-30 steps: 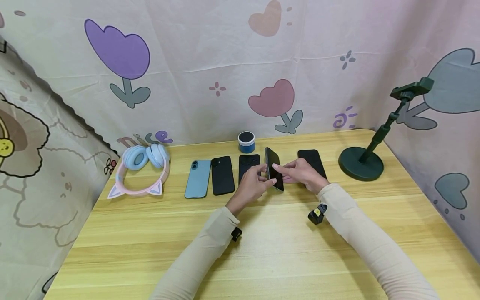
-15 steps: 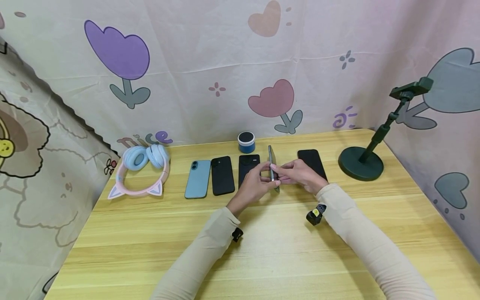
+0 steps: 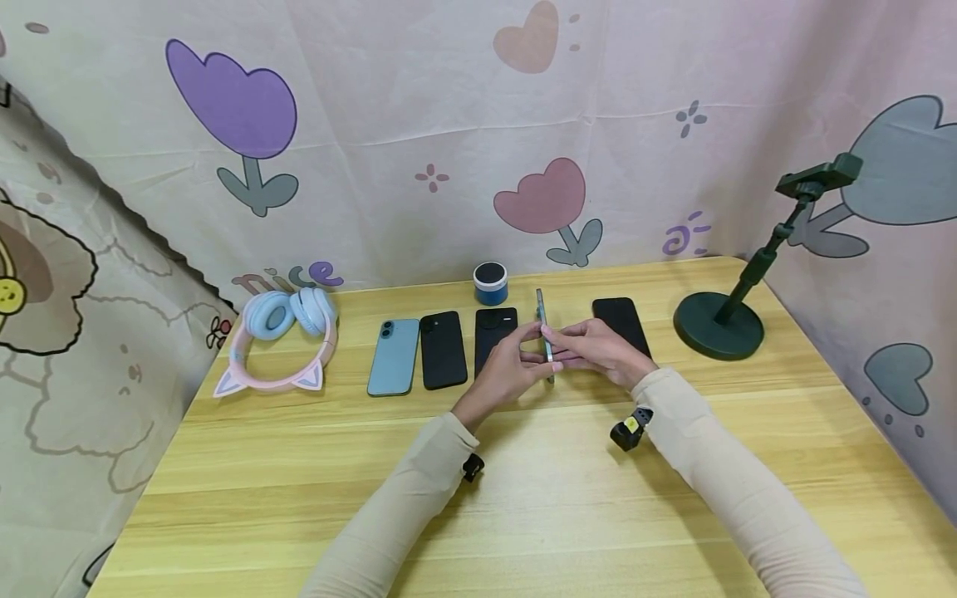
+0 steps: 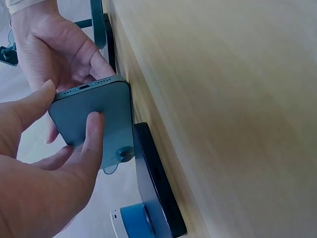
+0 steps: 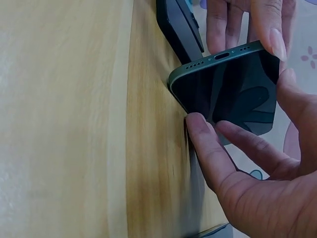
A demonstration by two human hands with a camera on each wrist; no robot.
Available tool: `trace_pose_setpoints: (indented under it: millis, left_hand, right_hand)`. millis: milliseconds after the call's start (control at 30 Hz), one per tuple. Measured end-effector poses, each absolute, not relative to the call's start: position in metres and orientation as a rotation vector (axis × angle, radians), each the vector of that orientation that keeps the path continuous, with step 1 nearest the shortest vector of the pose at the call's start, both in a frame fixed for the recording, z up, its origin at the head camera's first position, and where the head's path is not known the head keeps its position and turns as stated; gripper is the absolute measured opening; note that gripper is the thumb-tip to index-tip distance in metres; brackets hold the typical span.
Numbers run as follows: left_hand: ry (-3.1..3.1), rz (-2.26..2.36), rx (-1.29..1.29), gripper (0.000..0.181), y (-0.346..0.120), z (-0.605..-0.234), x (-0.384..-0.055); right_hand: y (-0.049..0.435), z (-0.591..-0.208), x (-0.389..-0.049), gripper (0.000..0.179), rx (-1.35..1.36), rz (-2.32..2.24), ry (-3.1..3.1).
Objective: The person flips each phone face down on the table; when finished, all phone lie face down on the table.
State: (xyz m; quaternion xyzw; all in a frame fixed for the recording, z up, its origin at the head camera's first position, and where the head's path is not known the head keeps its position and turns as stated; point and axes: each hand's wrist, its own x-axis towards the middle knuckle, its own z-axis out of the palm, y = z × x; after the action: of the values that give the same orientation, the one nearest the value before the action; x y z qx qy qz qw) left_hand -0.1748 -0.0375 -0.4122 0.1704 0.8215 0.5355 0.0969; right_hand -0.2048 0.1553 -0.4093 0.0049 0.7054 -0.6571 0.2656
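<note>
Soft, bright light is filling the head view, spreading a pale sheen over the table (image 3: 546, 473), while faint shadows are falling just inside both sleeves (image 3: 404, 507). The wrist views are looking dimmer: in the left one (tinted bluish throughout) the table's grain is blurring, and in the right one the phone (image 5: 228, 89) is mirroring leaf-like shapes

Bench (image 3: 523, 515) yellow, wood-grained; cloth (image 3: 419, 75) beyond its far edge pale, flower-printed. Near far left corner we note pink-and-pale-blue headphones (image 3: 277, 384); near far right, dark green stand (image 3: 760, 266). Far edge: blue-and-white cylinder (image 3: 490, 286). Held phone (image 4: 115, 114) green behind, black in front.
</note>
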Motion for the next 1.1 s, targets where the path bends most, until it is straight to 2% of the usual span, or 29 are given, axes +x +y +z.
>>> trace_pose_setpoints:
  millis: [1100]
  left_hand:
    - [2.425, 1.451, 0.603, 0.067, -0.0344, -0.4184, -0.1755]
  right_hand:
    - [0.1637, -0.4039, -0.2019, 0.053, -0.015, -1.893, 1.828]
